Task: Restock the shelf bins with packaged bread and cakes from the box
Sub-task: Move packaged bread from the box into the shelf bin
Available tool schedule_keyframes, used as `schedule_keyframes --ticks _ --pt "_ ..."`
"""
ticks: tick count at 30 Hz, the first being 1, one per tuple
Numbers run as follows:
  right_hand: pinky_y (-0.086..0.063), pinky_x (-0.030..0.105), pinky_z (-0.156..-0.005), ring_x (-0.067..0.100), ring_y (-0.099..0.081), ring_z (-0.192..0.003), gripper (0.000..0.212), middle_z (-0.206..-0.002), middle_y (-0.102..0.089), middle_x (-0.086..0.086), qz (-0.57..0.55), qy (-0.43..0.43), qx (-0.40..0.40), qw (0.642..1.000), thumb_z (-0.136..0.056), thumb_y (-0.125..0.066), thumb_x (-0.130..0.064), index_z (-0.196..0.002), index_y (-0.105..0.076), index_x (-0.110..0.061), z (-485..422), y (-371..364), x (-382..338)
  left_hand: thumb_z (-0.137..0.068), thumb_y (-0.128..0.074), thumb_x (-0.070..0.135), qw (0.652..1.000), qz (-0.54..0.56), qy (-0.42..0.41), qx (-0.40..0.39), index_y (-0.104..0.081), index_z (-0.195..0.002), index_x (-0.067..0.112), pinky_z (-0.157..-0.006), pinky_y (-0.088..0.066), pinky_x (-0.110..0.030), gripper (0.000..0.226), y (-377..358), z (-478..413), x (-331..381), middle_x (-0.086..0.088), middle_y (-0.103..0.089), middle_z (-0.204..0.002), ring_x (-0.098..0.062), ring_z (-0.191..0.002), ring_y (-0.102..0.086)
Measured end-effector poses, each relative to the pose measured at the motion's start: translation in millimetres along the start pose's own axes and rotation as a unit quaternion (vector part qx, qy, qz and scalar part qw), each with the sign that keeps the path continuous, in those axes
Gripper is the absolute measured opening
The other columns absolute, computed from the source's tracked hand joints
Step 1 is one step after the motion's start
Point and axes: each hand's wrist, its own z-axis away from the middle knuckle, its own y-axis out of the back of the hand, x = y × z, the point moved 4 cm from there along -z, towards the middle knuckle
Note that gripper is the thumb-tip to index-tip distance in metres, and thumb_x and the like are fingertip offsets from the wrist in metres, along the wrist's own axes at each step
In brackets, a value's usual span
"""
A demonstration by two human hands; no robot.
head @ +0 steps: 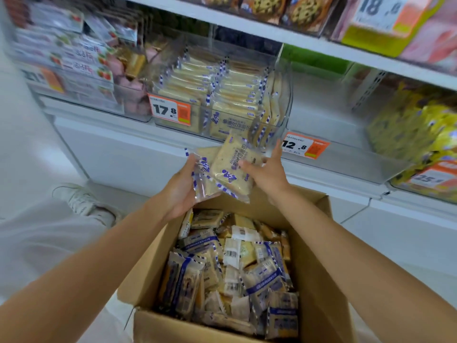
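An open cardboard box (148, 263) on the floor holds several clear packets of sliced bread with purple print. Above its far edge I hold a small stack of these bread packets (227, 169) between both hands. My left hand (180, 191) grips the stack from the left and below. My right hand (267, 172) holds its right side, thumb on the top packet. Just beyond stands the clear shelf bin (284, 105) filled with rows of the same bread, tagged 17.8.
A clear bin to the right (329, 120), tagged 12.8, shows nothing inside. Yellow packets (420, 129) fill the far-right bin, pink and strawberry packs (81, 68) the left one. An upper shelf (296, 35) overhangs. A white shoe (84, 199) rests on the floor at left.
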Motion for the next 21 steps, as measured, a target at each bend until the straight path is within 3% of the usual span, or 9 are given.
schedule_keyframes --ticks 1,2,5,7,10,12,15,18,21 --pt "-0.05 0.046 -0.098 0.02 -0.057 -0.117 0.105 -0.136 -0.051 0.001 -0.015 -0.012 0.022 1.0 -0.083 -0.075 -0.036 -0.154 0.002 -0.029 0 -5 1 -0.101 -0.026 0.056 1.0 0.011 -0.004 -0.023 -0.056 -0.133 0.017 -0.101 -0.048 -0.047 0.058 -4 3 1 -0.008 -0.071 -0.119 -0.026 -0.112 -0.066" --pt "-0.051 0.048 -0.096 0.022 -0.06 -0.113 0.097 -0.137 -0.051 0.004 -0.012 -0.02 0.041 0.999 -0.084 -0.071 -0.042 -0.154 -0.007 -0.026 0 -11 -1 -0.098 -0.025 0.061 0.999 0.01 -0.008 -0.048 -0.052 -0.138 0.018 -0.104 -0.046 -0.049 0.064 -10 7 3 -0.009 -0.067 -0.126 -0.026 -0.117 -0.063" --pt "-0.052 0.046 -0.092 0.028 -0.062 -0.1 0.058 -0.129 -0.049 0.01 0.052 -0.02 0.066 0.996 -0.089 -0.058 -0.052 -0.125 -0.054 -0.007 1 -28 -11 -0.087 -0.047 0.062 0.994 -0.043 -0.059 -0.082 -0.051 -0.136 0.023 -0.099 -0.05 -0.05 0.063 -28 19 13 -0.005 -0.067 -0.127 -0.025 -0.115 -0.065" --pt "-0.05 0.046 -0.093 0.029 -0.058 -0.108 0.066 -0.126 -0.051 0.009 0.118 0.004 0.06 0.991 -0.082 -0.053 -0.064 -0.118 -0.056 -0.008 4 -30 -21 -0.089 -0.068 0.034 0.992 -0.082 -0.093 -0.026 -0.053 -0.128 0.018 -0.093 -0.053 -0.055 0.045 -28 21 22 -0.008 -0.069 -0.12 -0.029 -0.106 -0.069" --pt "-0.041 0.049 -0.104 0.025 -0.047 -0.127 0.091 -0.137 -0.048 0.003 0.15 0.03 0.028 0.988 -0.069 -0.066 -0.069 -0.136 -0.042 -0.013 10 -15 -43 -0.09 -0.059 0.005 0.996 -0.044 -0.079 -0.014 -0.056 -0.117 0.009 -0.088 -0.055 -0.049 0.027 -11 16 36 -0.016 -0.068 -0.119 -0.032 -0.101 -0.068" --pt "-0.047 0.039 -0.099 0.02 -0.051 -0.127 0.091 -0.138 -0.051 -0.003 0.087 0.027 -0.057 0.994 -0.071 -0.076 -0.058 -0.143 -0.037 -0.018 13 -8 -53 -0.084 -0.057 0.009 0.997 -0.025 -0.055 -0.045 -0.056 -0.119 0.005 -0.087 -0.053 -0.043 0.035 -3 14 45 -0.019 -0.066 -0.121 -0.031 -0.102 -0.066" --pt "-0.053 0.027 -0.082 0.014 -0.065 -0.104 0.056 -0.116 -0.065 -0.007 0.013 0.046 -0.123 0.991 -0.075 -0.081 -0.041 -0.121 -0.052 -0.024 19 -7 -65 -0.093 -0.064 0.026 0.984 -0.13 -0.123 -0.011 -0.059 -0.121 0.013 -0.078 -0.057 -0.037 0.032 -7 18 60 -0.006 -0.072 -0.111 -0.024 -0.099 -0.07" --pt "-0.049 0.043 -0.101 0.016 -0.06 -0.114 0.086 -0.128 -0.06 -0.005 -0.074 0.017 -0.131 0.988 -0.065 -0.088 -0.04 -0.136 -0.043 -0.022 13 -9 -70 -0.091 -0.064 0.042 0.935 -0.262 -0.235 0.05 -0.06 -0.119 0.021 -0.072 -0.053 -0.02 0.036 -17 20 81 0.002 -0.072 -0.102 -0.005 -0.09 -0.069" --pt "-0.04 0.046 -0.109 0.017 -0.051 -0.127 0.119 -0.141 -0.051 -0.006 -0.111 -0.014 -0.177 0.978 -0.049 -0.094 -0.046 -0.147 -0.031 -0.023 4 -16 -82 -0.093 -0.058 0.049 0.902 -0.336 -0.259 0.081 -0.059 -0.123 0.017 -0.058 -0.042 -0.009 0.044 -21 12 99 0.003 -0.067 -0.096 0.005 -0.079 -0.062"
